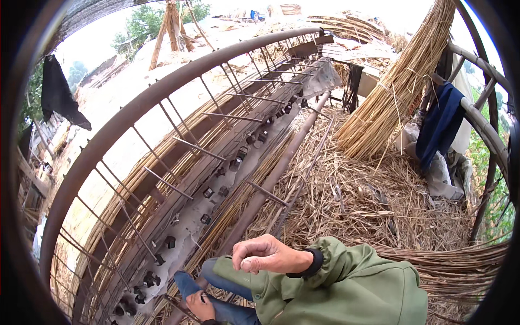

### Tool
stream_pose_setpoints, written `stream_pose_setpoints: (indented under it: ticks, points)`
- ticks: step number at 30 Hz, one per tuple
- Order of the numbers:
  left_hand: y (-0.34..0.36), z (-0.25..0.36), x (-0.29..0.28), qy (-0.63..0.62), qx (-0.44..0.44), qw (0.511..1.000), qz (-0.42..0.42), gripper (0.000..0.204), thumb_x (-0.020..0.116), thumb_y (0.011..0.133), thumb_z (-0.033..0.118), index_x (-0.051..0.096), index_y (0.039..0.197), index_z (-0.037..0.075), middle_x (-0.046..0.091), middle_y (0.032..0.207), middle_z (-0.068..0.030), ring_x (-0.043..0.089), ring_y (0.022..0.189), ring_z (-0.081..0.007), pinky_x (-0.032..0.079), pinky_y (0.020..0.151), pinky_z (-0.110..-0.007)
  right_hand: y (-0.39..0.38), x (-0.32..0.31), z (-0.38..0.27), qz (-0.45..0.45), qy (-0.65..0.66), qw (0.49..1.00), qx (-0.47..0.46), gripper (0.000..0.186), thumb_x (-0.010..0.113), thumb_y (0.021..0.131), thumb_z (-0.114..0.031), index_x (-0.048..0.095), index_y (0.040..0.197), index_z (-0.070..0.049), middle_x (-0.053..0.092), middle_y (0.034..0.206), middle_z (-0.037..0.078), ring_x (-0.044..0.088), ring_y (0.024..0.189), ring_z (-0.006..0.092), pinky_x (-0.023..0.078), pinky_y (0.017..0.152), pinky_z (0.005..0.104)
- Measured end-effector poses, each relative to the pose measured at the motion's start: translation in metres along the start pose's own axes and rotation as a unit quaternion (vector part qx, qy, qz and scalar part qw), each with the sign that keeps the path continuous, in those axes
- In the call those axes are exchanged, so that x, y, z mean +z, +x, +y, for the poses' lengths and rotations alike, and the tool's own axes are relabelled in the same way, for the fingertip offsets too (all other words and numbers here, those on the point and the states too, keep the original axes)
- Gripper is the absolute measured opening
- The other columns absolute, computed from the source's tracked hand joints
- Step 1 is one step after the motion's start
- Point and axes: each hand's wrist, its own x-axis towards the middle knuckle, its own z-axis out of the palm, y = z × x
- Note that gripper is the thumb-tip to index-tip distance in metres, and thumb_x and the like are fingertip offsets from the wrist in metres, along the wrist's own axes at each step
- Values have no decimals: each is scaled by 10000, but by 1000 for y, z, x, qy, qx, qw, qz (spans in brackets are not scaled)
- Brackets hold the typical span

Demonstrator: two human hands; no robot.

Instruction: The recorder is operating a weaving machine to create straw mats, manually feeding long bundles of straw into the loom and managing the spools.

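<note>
Straw-strewn ground [357,200], metal frame [162,92], right hand [268,254] loosely curled

Right hand [265,254]: enters from about 4 o'clock, forearm in a green sleeve with a dark cuff at the wrist. Fingers curled inward, thumb pressed against the side of the index finger; loose fist, knuckles pointing toward 10 o'clock. Whether anything sits inside the grip cannot be told.

Left hand [200,306]: low at 6 o'clock, near the lower edge, lying on the blue-clad leg. Fingers bent; its grip is unclear.
</note>
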Motion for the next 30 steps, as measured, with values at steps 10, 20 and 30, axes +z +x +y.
stream_pose_setpoints:
  ticks: [10,20,30]
  points:
    - [3,6,-60,-20,-2,998,68,197,622,650,74,641,842,111,613,798,-33,550,855,-225,393,790,-376,88,99,-52,-375,164,907,-100,266,576,884,-127,603,843,134,532,778,153,487,581,204,389,523,329]
    - [-8,33,-103,-22,18,996,90,234,627,675,69,645,903,122,621,833,-18,565,882,-195,398,798,-360,59,174,-62,-348,333,876,2,298,681,780,-71,614,1026,82,572,842,154,547,602,144,402,472,309]
    - [-15,39,-121,-37,21,991,128,255,646,649,47,642,896,112,622,855,-29,580,885,-200,407,796,-351,45,200,-40,-415,438,796,53,212,671,814,-105,595,967,20,498,776,65,347,546,120,308,499,329]
